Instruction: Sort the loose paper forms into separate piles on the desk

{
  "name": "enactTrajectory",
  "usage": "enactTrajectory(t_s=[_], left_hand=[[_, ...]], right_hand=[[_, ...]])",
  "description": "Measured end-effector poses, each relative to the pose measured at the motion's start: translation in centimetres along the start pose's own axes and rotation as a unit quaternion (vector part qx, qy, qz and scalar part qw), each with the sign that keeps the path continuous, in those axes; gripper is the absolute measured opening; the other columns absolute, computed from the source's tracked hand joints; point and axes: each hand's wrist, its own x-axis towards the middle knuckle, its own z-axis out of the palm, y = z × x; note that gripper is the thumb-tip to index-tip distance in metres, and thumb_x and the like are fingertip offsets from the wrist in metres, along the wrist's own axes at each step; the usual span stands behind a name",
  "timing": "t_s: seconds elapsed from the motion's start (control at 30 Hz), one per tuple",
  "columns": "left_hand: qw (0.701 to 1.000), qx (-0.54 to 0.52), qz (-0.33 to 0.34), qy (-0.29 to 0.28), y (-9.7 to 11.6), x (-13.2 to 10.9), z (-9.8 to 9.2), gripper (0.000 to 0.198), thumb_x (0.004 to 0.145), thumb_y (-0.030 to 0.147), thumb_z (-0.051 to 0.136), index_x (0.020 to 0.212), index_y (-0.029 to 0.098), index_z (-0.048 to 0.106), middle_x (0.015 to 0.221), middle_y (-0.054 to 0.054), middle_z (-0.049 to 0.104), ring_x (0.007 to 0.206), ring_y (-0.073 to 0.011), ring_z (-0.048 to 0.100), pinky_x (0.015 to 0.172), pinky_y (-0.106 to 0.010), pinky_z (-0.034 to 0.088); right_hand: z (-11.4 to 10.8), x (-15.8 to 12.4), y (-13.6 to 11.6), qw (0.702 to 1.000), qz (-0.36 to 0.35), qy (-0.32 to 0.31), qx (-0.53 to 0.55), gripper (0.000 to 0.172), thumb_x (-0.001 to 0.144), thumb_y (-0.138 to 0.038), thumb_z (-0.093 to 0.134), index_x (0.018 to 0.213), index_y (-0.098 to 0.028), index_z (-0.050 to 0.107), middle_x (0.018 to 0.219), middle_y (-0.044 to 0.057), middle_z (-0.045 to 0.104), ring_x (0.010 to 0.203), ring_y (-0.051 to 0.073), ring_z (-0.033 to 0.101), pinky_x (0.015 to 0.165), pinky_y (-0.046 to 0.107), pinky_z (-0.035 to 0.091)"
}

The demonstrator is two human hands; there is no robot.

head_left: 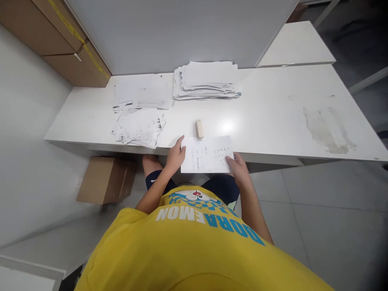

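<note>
The person's right hand (239,167) is closed on the right edge of a white sheet of paper (207,157), thumb on top, while the left hand (176,155) is at the sheet's left edge with index finger and thumb spread; whether it also pinches the paper cannot be told. The sheet lies between the two hands, across the middle of the near edge of the worktop (266,117) and jutting out past it toward the person. It bears rows of dark marks too small to read. Just beyond its far edge lies a small beige block (199,128). The yellow shirt (194,242) carries "DORAEMON", upside down in this view, in blue and white letters below a cartoon print, and the dark shorts (222,188) have a small white mark on the left leg. On the worktop's left part, a fanned pile of printed papers (138,127) reaches the near edge, with a flatter pile (141,93) behind it. A thick paper stack (209,81) sits at the far edge, near its middle. Cardboard boxes (75,66) with a yellow band stand at the far left corner; a greyish stain (325,131) marks the right end.
</note>
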Motion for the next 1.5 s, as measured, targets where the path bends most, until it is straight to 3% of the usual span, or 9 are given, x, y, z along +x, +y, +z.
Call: enactTrajectory(t_s=[0.2, 0.33, 0.43, 0.87, 1.03, 1.13, 1.23, 1.37, 1.5], left_hand=[[0.984, 0.136, 0.045, 0.108, 3.1, 1.2, 0.7, 0.056, 0.096, 0.038, 0.047, 0.147, 0.017, 0.039, 0.121, -0.015, 0.06, 0.109, -0.0281, 0.057, 0.094, -0.04, 0.046], [0.966, 0.201, 0.164, 0.002, 5.8, 2.4, 1.6, 0.048, 0.097, 0.026, 0.042, 0.144, 0.018, 0.043, 0.143, -0.012, 0.052, 0.126, -0.0296, 0.047, 0.1, -0.042, 0.042], [0.953, 0.252, 0.161, -0.05, 6.1, 2.9, 2.0, 0.046, 0.093, 0.015, 0.042, 0.138, 0.019, 0.051, 0.143, -0.01, 0.053, 0.12, -0.03, 0.05, 0.093, -0.043, 0.044], [0.946, 0.283, 0.144, -0.059, 5.0, 3.7, 2.8, 0.045, 0.087, 0.008, 0.045, 0.128, 0.02, 0.06, 0.134, -0.008, 0.061, 0.107, -0.0274, 0.055, 0.081, -0.041, 0.046], [0.942, 0.259, 0.208, -0.053, 4.6, 5.0, 0.7, 0.04, 0.093, 0.019, 0.045, 0.13, 0.023, 0.059, 0.127, -0.009, 0.063, 0.107, -0.0269, 0.055, 0.084, -0.041, 0.047], [0.957, 0.213, 0.198, 0.01, 2.9, 6.8, -0.2, 0.041, 0.097, 0.028, 0.04, 0.134, 0.023, 0.057, 0.129, -0.01, 0.06, 0.107, -0.0252, 0.055, 0.091, -0.04, 0.045], [0.969, 0.21, 0.121, 0.049, 0.9, 8.7, -0.2, 0.048, 0.097, 0.033, 0.04, 0.142, 0.019, 0.048, 0.138, -0.013, 0.053, 0.116, -0.0271, 0.052, 0.098, -0.041, 0.042], [0.965, 0.259, 0.007, 0.033, -0.5, 10.1, 0.8, 0.061, 0.098, 0.042, 0.039, 0.152, 0.016, 0.032, 0.146, -0.017, 0.045, 0.126, -0.0327, 0.045, 0.101, -0.045, 0.039], [0.958, 0.286, 0.01, 0.014, -0.5, 10.1, 1.3, 0.059, 0.099, 0.043, 0.036, 0.151, 0.015, 0.033, 0.14, -0.016, 0.051, 0.122, -0.0314, 0.046, 0.1, -0.044, 0.039]], right_hand=[[-0.4, 1.8, -0.6, 0.997, -0.024, 0.038, -0.059, 0.036, 0.075, -0.05, 0.065, 0.099, -0.024, 0.057, 0.103, 0.006, 0.068, 0.096, 0.026, 0.063, 0.085, 0.042, 0.053], [-0.8, 2.7, -1.0, 0.992, -0.042, 0.046, -0.112, 0.036, 0.073, -0.048, 0.063, 0.099, -0.024, 0.056, 0.104, 0.008, 0.066, 0.099, 0.028, 0.061, 0.09, 0.045, 0.049], [-0.9, 2.7, -0.6, 0.989, -0.062, 0.054, -0.123, 0.038, 0.071, -0.049, 0.061, 0.099, -0.024, 0.055, 0.104, 0.009, 0.066, 0.101, 0.029, 0.061, 0.093, 0.048, 0.047], [-0.8, 2.1, -1.8, 0.983, -0.063, 0.059, -0.164, 0.037, 0.073, -0.049, 0.055, 0.1, -0.024, 0.059, 0.097, 0.007, 0.068, 0.092, 0.029, 0.061, 0.085, 0.044, 0.048], [-4.4, 2.8, -4.1, 0.972, -0.114, 0.039, -0.203, 0.033, 0.073, -0.048, 0.056, 0.091, -0.022, 0.062, 0.084, 0.005, 0.067, 0.08, 0.025, 0.059, 0.072, 0.037, 0.048], [-8.0, 5.9, -6.8, 0.968, -0.144, 0.115, -0.172, 0.029, 0.069, -0.044, 0.059, 0.085, -0.02, 0.062, 0.077, 0.003, 0.063, 0.071, 0.02, 0.055, 0.064, 0.032, 0.045], [-9.2, 11.0, -10.5, 0.943, -0.218, 0.223, -0.112, 0.022, 0.068, -0.034, 0.058, 0.083, -0.019, 0.06, 0.072, 0.0, 0.058, 0.065, 0.015, 0.05, 0.06, 0.029, 0.041], [-5.5, 19.1, -15.6, 0.936, -0.274, 0.217, -0.039, 0.017, 0.07, -0.025, 0.055, 0.085, -0.017, 0.059, 0.076, 0.001, 0.059, 0.069, 0.014, 0.052, 0.067, 0.029, 0.046], [0.6, 27.0, -19.0, 0.937, -0.31, 0.154, -0.043, 0.015, 0.079, -0.025, 0.052, 0.091, -0.017, 0.057, 0.09, 0.005, 0.062, 0.082, 0.017, 0.06, 0.078, 0.036, 0.051]])
